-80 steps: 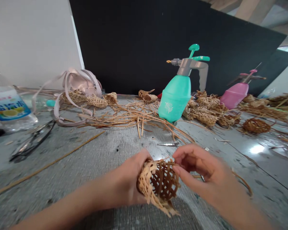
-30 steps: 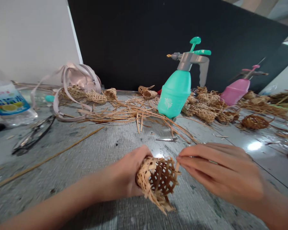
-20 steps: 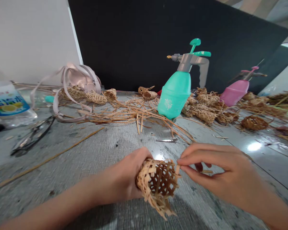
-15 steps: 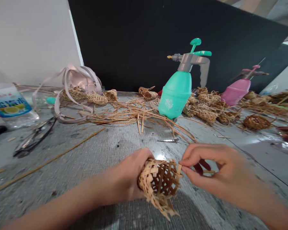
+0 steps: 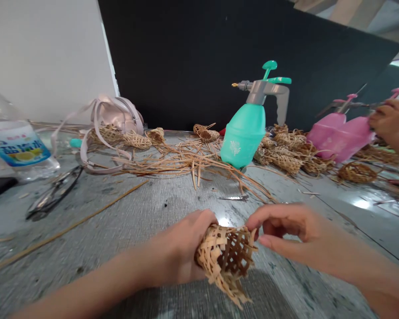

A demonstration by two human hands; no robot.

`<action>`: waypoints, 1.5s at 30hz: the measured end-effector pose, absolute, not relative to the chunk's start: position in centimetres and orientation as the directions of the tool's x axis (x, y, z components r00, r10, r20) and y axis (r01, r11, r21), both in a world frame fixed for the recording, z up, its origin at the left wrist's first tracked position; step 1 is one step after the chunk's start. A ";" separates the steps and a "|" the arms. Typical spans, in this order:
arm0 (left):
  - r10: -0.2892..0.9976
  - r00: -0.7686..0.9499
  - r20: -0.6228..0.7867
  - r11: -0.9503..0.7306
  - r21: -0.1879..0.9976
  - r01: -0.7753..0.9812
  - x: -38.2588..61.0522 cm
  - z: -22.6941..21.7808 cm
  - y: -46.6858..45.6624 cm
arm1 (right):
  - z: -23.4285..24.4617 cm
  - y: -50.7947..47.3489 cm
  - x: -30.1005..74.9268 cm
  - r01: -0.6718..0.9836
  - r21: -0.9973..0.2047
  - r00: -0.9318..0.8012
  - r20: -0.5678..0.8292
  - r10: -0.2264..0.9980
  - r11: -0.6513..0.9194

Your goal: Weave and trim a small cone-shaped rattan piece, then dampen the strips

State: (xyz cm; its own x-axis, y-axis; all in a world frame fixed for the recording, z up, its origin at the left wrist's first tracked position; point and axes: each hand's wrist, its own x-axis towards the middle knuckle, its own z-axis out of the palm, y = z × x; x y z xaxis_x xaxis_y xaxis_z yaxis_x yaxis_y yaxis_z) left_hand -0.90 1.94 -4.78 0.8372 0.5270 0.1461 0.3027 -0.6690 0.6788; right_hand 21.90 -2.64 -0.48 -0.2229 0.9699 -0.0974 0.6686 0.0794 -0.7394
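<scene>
A small woven bamboo basket [image 5: 213, 254] lies tilted, its mouth facing right and loose strip ends sticking out along the lower rim. My left hand [image 5: 182, 250] is wrapped round its closed side, the fingers mostly hidden behind the weave. At the right edge of the mouth is my right hand [image 5: 295, 239]. Its index fingertip touches the rim by a short strip end [image 5: 253, 237], while the thumb stands a little apart from that strip.
Behind lie loose bamboo strips [image 5: 173, 161], a metal hair clip [image 5: 233, 198] and a green spray bottle [image 5: 242, 133]. Several woven pieces [image 5: 282, 157] are heaped right. Another person's hand [image 5: 394, 122] holds a pink spray bottle [image 5: 355, 137]. Glasses [image 5: 55, 192] and a drink bottle [image 5: 20, 146] stand left.
My right thumb has come away from the strip end it was pinching; the index finger stays at the rim. Another person's hand with a pink spray bottle has appeared on the right.
</scene>
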 end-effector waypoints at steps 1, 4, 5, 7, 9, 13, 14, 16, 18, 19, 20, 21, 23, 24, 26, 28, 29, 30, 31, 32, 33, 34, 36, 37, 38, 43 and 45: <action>0.526 0.838 0.144 -0.671 0.676 0.305 -0.9 -4.6 2.0 | -0.5 -2.6 22.0 0.670 -0.737 -0.219 -0.079 0.973 0.091; 0.522 0.836 0.171 -0.690 0.661 0.296 -0.9 -4.0 2.4 | -0.8 -2.6 21.7 0.668 -0.713 -0.233 0.076 0.970 0.216; 0.519 0.834 0.186 -0.693 0.662 0.284 -0.9 -3.8 2.6 | -0.8 -2.6 21.5 0.666 -0.696 -0.240 0.141 0.960 0.269; 0.520 0.824 0.225 -0.672 0.703 0.232 -0.9 -3.4 2.6 | -0.9 -2.8 21.0 0.666 -0.653 -0.253 0.260 0.932 0.362; 0.563 0.795 0.228 -0.558 0.814 0.162 -0.8 -3.1 2.3 | -0.9 -3.1 20.5 0.676 -0.599 -0.239 0.371 0.897 0.428; 0.672 0.739 0.051 -0.186 0.977 0.101 -0.5 -2.7 1.2 | -1.0 -3.5 20.1 0.676 -0.571 -0.206 0.461 0.864 0.465; 0.673 0.740 0.009 -0.132 0.985 0.108 -0.4 -2.5 0.9 | -1.2 -3.5 20.1 0.676 -0.580 -0.198 0.452 0.870 0.455; 0.669 0.742 -0.035 -0.075 0.991 0.115 -0.2 -2.3 0.6 | -1.5 -3.5 20.0 0.678 -0.581 -0.175 0.467 0.867 0.450; 0.689 0.724 -0.039 -0.057 0.993 0.107 0.1 -2.0 0.4 | -1.6 -3.5 19.9 0.685 -0.540 -0.141 0.560 0.816 0.489; 0.708 0.705 -0.036 -0.054 0.993 0.105 0.3 -1.8 0.3 | -1.6 -3.6 19.7 0.688 -0.501 -0.128 0.628 0.768 0.525; 0.726 0.686 -0.037 -0.055 0.992 0.112 0.4 -1.7 0.3 | -1.5 -3.7 19.5 0.689 -0.460 -0.126 0.684 0.718 0.560; 0.741 0.670 -0.042 -0.062 0.989 0.131 0.5 -1.6 0.1 | -1.3 -3.8 19.3 0.679 -0.425 -0.148 0.719 0.679 0.598; 0.753 0.655 -0.068 -0.094 0.973 0.209 0.7 -1.5 -0.1 | -1.0 -4.1 18.9 0.633 -0.397 -0.234 0.720 0.653 0.665; 0.754 0.651 -0.085 -0.114 0.959 0.258 0.7 -1.5 -0.2 | -0.9 -4.3 18.6 0.602 -0.402 -0.281 0.702 0.654 0.690; 0.773 0.627 -0.096 -0.170 0.921 0.351 0.7 -1.7 -0.5 | -0.8 -4.5 18.3 0.548 -0.461 -0.339 0.640 0.689 0.698; 0.793 0.603 -0.089 -0.218 0.882 0.417 0.6 -2.0 -0.7 | -1.2 -4.6 18.1 0.491 -0.594 -0.344 0.540 0.768 0.637; 0.792 0.603 -0.090 -0.230 0.873 0.431 0.6 -2.2 -0.8 | -1.5 -4.6 18.0 0.444 -0.679 -0.345 0.473 0.810 0.585; 0.782 0.616 -0.098 -0.228 0.874 0.429 0.6 -2.3 -0.8 | -1.9 -4.5 18.1 0.385 -0.760 -0.347 0.406 0.845 0.523; 0.760 0.639 -0.117 -0.214 0.884 0.416 0.6 -2.4 -0.8 | -2.2 -4.4 18.1 0.321 -0.827 -0.353 0.347 0.869 0.461; 0.733 0.666 -0.138 -0.190 0.898 0.396 0.6 -2.4 -0.8 | -2.6 -4.2 18.2 0.261 -0.875 -0.360 0.303 0.882 0.408; 0.710 0.688 -0.153 -0.169 0.911 0.376 0.6 -2.5 -0.8 | -2.8 -4.1 18.3 0.218 -0.905 -0.369 0.270 0.889 0.365; 0.701 0.696 -0.156 -0.159 0.917 0.366 0.7 -2.6 -0.8 | -3.0 -4.0 18.4 0.206 -0.917 -0.381 0.245 0.891 0.341; 0.724 0.675 -0.139 -0.175 0.910 0.375 0.7 -2.7 -0.8 | -3.0 -3.8 18.5 0.261 -0.904 -0.386 0.223 0.895 0.338; 0.739 0.662 -0.122 -0.191 0.905 0.380 0.6 -2.8 -0.7 | -2.8 -3.8 18.5 0.308 -0.887 -0.372 0.222 0.901 0.345; 0.749 0.653 -0.109 -0.197 0.905 0.377 0.6 -2.8 -0.6 | -2.6 -3.9 18.5 0.354 -0.867 -0.351 0.223 0.909 0.350; 0.747 0.636 0.193 -0.401 0.894 0.199 0.2 -2.9 0.2 | -2.6 -4.8 18.2 0.489 -0.599 -0.308 0.561 0.768 0.634; 0.666 0.591 0.455 -0.632 0.765 0.123 -0.1 -2.7 0.4 | -3.9 -5.1 18.5 0.572 -0.386 -0.367 0.669 0.646 0.724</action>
State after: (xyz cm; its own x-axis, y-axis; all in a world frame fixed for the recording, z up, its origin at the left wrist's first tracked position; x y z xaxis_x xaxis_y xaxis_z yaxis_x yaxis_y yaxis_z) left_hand -0.15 0.41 -2.73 0.5906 0.6663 0.4552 0.1225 -0.6317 0.7655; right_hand 18.47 -5.07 -3.85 -0.3668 0.6461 0.6694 0.5716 0.7242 -0.3858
